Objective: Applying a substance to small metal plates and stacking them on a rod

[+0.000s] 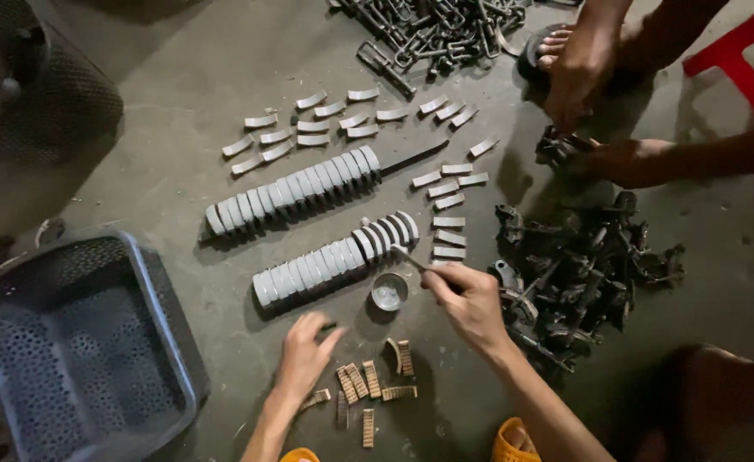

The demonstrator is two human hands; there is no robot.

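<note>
My right hand [473,301] pinches a thin brush-like stick [411,257], its tip over the near row of grey curved pads [334,257] threaded on a rod. A small round metal cup [389,291] sits just left of that hand. My left hand [307,352] rests on the floor, fingers spread, touching nothing clearly; several small brown ridged strips [368,379] lie beside it. A second row of grey pads [296,187] lies farther away on a dark rod.
Loose grey pads [317,127] are scattered beyond the rows. A pile of dark metal parts [578,265] lies at right, another [433,30] at top. Another person's hands [599,128] work at the upper right. A perforated grey crate [77,342] stands at left.
</note>
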